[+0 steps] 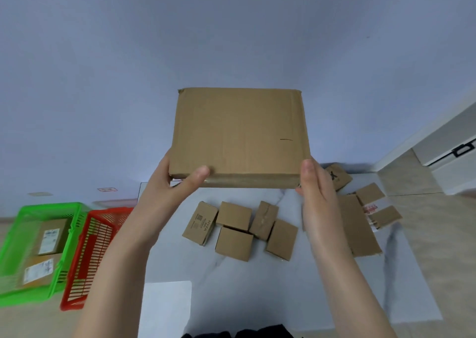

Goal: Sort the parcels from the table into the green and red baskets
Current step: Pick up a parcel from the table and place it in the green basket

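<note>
Bridging left grip, right grip: parcel

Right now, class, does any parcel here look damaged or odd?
The large box, held by the left hand and right hand, has a frayed top-left corner and a short dark mark. One small box on the table looks creased on top.

I count one big box held up, nine parcels on the table, two labelled parcels in one green basket, one red basket.
</note>
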